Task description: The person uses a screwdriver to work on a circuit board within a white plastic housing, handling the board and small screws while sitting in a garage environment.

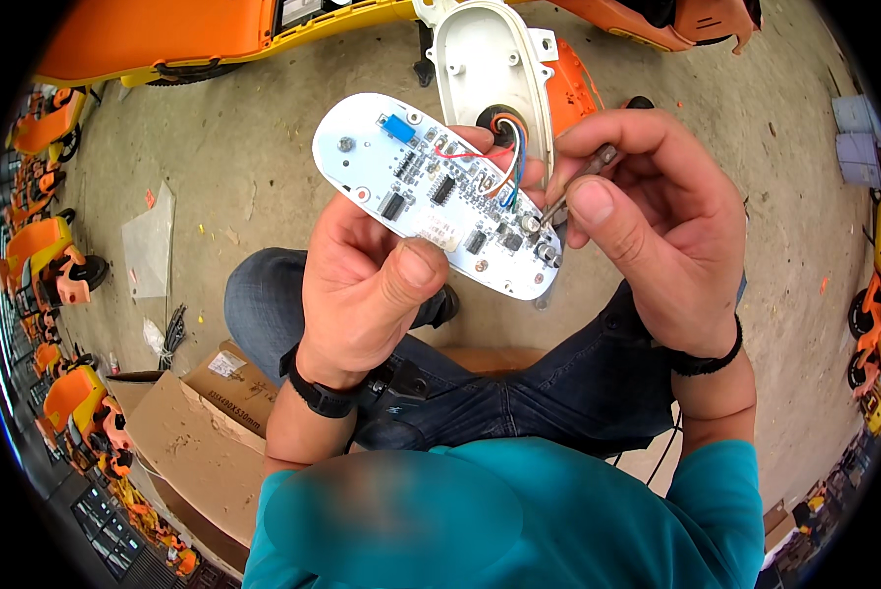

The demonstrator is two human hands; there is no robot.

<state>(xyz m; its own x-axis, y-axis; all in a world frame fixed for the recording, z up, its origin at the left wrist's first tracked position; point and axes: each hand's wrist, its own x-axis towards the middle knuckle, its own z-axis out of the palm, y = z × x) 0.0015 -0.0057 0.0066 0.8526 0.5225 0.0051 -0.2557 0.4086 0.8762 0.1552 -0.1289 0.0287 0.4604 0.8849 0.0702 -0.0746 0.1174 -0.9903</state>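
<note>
My left hand (367, 285) grips an oval white circuit board (426, 231), thumb on its face and fingers behind it. The board is tilted in front of my knees and carries chips, a blue connector (397, 128) and small metal posts at its right end. Between thumb and fingers, my right hand (666, 216) pinches a short dark metal rod that looks like a screwdriver bit (586, 175). Its thin tip reaches the board beside a metal post (530, 224); whether it touches cannot be made out. Red, white and blue wires (521, 152) run from the board to a white plastic housing (450, 59).
An orange and yellow vehicle body (165, 39) stands beyond, with an orange part (573, 88) beside the housing. Opened cardboard boxes (190, 432) lie at the lower left, near a clear plastic sheet (151, 240). Several orange ride-on vehicles (43, 245) line the left side; grey bins (858, 147) stand far right.
</note>
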